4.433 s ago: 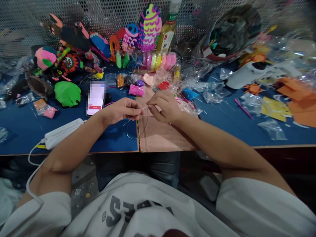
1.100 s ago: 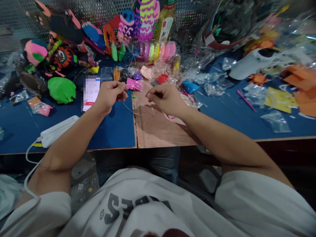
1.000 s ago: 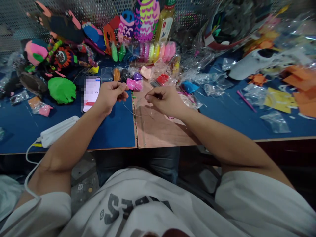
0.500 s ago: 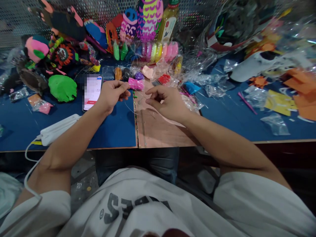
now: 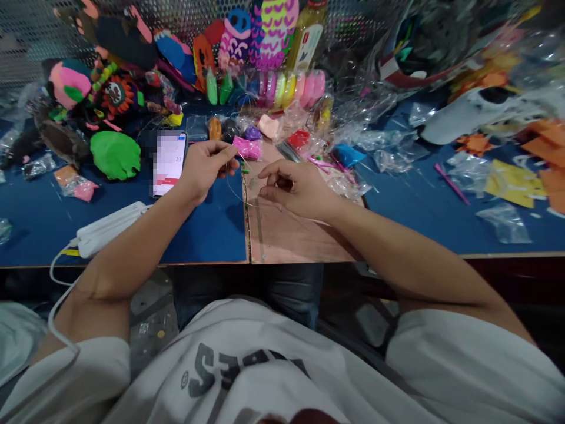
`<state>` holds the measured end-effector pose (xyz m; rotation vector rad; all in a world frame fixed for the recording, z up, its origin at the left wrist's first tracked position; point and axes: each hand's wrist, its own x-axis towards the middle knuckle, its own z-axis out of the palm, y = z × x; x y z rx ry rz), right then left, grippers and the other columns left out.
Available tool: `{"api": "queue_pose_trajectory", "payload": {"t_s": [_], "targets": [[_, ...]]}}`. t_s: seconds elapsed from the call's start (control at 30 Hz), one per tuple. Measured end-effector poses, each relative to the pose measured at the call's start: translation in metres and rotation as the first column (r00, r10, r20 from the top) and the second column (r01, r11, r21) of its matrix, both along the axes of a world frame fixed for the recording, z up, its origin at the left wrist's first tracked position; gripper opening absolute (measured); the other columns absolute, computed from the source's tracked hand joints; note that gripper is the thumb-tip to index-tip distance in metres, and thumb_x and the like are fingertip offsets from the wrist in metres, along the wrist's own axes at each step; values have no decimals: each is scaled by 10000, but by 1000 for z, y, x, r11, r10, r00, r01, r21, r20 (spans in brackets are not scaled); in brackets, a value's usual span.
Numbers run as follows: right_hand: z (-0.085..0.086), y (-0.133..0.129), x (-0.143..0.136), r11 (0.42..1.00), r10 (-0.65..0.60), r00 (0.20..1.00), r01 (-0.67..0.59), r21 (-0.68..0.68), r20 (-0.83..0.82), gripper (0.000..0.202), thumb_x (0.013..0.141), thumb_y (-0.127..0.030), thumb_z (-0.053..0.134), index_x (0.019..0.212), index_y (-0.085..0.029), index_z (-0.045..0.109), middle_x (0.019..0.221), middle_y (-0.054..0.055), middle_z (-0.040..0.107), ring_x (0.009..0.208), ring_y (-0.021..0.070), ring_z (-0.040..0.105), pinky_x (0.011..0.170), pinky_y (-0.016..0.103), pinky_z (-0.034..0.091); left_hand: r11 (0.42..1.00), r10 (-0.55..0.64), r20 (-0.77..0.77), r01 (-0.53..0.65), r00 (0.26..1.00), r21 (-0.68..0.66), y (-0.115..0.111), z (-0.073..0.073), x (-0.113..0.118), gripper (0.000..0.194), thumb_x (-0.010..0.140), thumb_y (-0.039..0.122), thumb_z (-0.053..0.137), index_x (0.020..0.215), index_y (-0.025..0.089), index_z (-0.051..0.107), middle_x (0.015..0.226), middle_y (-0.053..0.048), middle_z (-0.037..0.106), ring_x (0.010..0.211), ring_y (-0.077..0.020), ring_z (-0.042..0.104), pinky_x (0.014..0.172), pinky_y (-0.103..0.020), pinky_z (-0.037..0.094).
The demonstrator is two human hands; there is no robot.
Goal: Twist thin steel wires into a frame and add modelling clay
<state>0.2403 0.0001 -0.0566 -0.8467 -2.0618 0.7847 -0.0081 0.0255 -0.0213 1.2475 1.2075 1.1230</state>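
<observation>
Thin strand [image 5: 239,198] curves over the desk [image 5: 203,235] between left hand [image 5: 208,168] and right hand [image 5: 298,187]. Left fingers look pinched on it; right fingers are parted, nothing seen between, so loose slack might tangle or snag on the pink packet [image 5: 249,149] beyond.

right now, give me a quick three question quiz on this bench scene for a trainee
1. Which hand is nearer the phone?
2. True or false: the green lump lies on the wooden board.
3. Fill in: on the right hand, the tips of thumb and forefinger are ____ (touching/apart).

Key:
1. The left hand.
2. False; it lies on the blue surface.
3. Apart.
</observation>
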Motion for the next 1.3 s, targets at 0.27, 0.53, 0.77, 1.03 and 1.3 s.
{"api": "queue_pose_trajectory", "payload": {"t_s": [0.27, 0.53, 0.77, 1.03, 1.3], "targets": [[3, 0, 1, 998, -21, 998, 18, 58, 53, 222, 968, -279, 783, 1167, -198, 841, 838, -4, 759, 599, 104, 503, 639, 308, 418, 999, 28, 13, -28, 1000, 28, 4, -9, 0, 94, 998, 175, 777, 922, 194, 725, 867, -6, 784, 608, -77, 693, 481, -181, 396], [3, -6, -7, 997, -61, 996, 57, -60, -70, 216, 930, -319, 857, 1109, -199, 855, 793, -11, 735, 600, 102, 492, 607, 302, 410, 967, 67, 21, -70, 998, 244, 8, -23, 5, 99, 990, 183, 807, 948, 202, 719, 917, -17, 815, 816, -135, 812, 758, -245, 617], [10, -12, -11, 977, -85, 985, 52, -207, -152, 202, 897, -335, 891, 1050, -208, 853, 753, -5, 725, 606, 123, 562, 575, 297, 434, 920, 43, 20, -48, 999, 389, 14, -35, 6, 254, 978, 403, 867, 978, 223, 687, 930, -26, 797, 930, -183, 834, 858, -316, 673], [38, -24, -9, 911, -72, 943, -71, -406, -326, 342, 790, -462, 1025, 945, -201, 866, 829, 39, 812, 716, 163, 721, 626, 296, 577, 884, 76, 52, -91, 996, 458, -4, -14, 15, 350, 970, 519, 848, 963, 254, 619, 812, 16, 731, 769, -171, 817, 644, -265, 639], [28, -12, 5, 997, 47, 991, -54, -53, -127, 213, 957, -402, 885, 1069, -224, 857, 888, 36, 814, 673, 140, 665, 604, 284, 514, 993, 65, 95, -73, 993, 91, 0, -7, 19, 229, 901, 129, 783, 838, 240, 593, 693, 42, 737, 568, -82, 697, 536, -176, 574]]}}
